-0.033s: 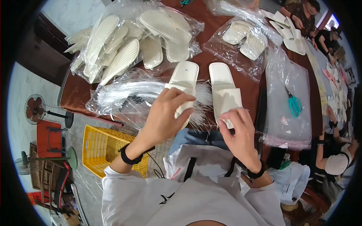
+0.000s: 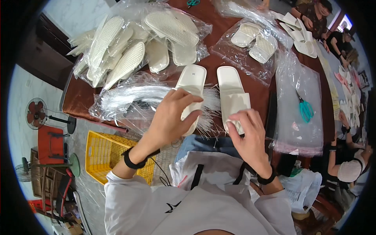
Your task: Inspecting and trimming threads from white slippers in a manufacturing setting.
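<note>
Two white open-toe slippers lie side by side on the brown-covered table. My left hand (image 2: 170, 117) is over the front of the left slipper (image 2: 192, 76); its fingers curve across the strap, and the thumb is held apart from them. At the lower end of the right slipper (image 2: 231, 81) is my right hand (image 2: 249, 133), with bent fingers and a gap between thumb and forefinger. Neither hand visibly grips a slipper; part of each front end is hidden. Beside the left slipper lies a bundle of thin clear plastic strands (image 2: 137, 96), partly wrapped in film.
Bagged white slippers (image 2: 105, 43) are heaped at the back left. Another bagged pair (image 2: 263, 47) is at the back right. Teal-handled scissors (image 2: 306, 110) rest on flat clear bags (image 2: 299, 135). A yellow crate (image 2: 103, 156) stands at left. Other people (image 2: 313, 17) work at far right.
Both hands stay over the slippers and move only very slightly. The slippers have hardly shifted.
</note>
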A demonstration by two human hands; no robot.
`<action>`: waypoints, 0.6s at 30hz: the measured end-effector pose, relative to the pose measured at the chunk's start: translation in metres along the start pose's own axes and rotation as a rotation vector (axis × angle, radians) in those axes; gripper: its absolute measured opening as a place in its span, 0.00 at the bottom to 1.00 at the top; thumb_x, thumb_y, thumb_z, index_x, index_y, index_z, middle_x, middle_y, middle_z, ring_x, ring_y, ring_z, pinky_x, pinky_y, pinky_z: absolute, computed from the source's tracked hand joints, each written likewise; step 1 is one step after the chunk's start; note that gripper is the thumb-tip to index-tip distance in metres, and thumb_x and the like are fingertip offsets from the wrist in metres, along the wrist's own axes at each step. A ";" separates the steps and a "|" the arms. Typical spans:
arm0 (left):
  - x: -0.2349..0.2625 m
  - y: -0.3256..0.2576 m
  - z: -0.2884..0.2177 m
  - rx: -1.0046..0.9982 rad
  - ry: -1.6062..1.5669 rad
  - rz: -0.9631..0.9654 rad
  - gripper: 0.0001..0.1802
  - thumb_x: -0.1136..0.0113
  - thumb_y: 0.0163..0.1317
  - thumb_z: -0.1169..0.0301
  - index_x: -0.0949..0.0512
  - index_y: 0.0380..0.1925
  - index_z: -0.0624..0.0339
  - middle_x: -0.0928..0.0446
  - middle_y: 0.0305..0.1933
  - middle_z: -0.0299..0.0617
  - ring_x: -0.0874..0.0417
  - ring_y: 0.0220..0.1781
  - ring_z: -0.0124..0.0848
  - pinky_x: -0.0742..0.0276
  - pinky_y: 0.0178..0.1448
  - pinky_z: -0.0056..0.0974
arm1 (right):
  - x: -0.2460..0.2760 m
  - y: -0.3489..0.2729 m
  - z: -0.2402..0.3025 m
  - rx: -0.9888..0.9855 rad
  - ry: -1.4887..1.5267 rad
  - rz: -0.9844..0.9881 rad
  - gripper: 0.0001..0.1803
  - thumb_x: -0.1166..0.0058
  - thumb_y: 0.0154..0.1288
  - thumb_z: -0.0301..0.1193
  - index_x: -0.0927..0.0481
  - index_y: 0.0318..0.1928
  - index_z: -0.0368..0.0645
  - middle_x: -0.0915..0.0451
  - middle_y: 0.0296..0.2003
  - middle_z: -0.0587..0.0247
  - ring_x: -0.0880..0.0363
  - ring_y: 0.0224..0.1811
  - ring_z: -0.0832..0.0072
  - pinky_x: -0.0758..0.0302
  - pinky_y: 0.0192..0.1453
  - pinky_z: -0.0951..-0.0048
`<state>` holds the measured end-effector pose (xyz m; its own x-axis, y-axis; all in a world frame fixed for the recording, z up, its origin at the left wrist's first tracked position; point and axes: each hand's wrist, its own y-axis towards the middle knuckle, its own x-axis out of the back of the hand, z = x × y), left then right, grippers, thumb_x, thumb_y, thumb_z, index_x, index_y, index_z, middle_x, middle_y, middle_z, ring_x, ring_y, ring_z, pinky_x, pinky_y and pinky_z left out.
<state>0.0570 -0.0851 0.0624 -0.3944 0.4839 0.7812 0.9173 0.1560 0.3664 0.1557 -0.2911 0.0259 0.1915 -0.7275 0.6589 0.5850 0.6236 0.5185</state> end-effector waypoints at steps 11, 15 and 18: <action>-0.043 0.064 0.056 -0.027 0.056 0.188 0.13 0.40 0.59 0.65 0.18 0.39 0.62 0.19 0.31 0.49 0.18 0.35 0.45 0.27 0.42 0.44 | -0.040 0.061 -0.050 0.023 -0.101 0.103 0.08 0.47 0.61 0.28 0.22 0.42 0.42 0.24 0.37 0.57 0.26 0.41 0.57 0.33 0.42 0.58; -0.054 0.069 0.060 0.044 0.083 0.271 0.11 0.42 0.60 0.66 0.18 0.33 0.62 0.20 0.25 0.50 0.18 0.29 0.44 0.26 0.34 0.41 | -0.047 0.067 -0.054 -0.003 -0.060 0.114 0.06 0.47 0.62 0.29 0.20 0.37 0.42 0.22 0.32 0.57 0.24 0.37 0.58 0.33 0.42 0.58; -0.057 0.069 0.060 0.067 -0.059 0.229 0.11 0.40 0.59 0.66 0.18 0.34 0.63 0.20 0.26 0.49 0.18 0.28 0.41 0.26 0.36 0.39 | -0.051 0.067 -0.057 0.001 -0.018 0.090 0.06 0.46 0.62 0.30 0.20 0.36 0.43 0.22 0.31 0.57 0.24 0.36 0.58 0.34 0.42 0.57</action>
<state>0.1465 -0.0503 0.0130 -0.1736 0.5619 0.8088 0.9848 0.0919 0.1475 0.2305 -0.2280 -0.0044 0.2290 -0.6632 0.7125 0.5655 0.6865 0.4571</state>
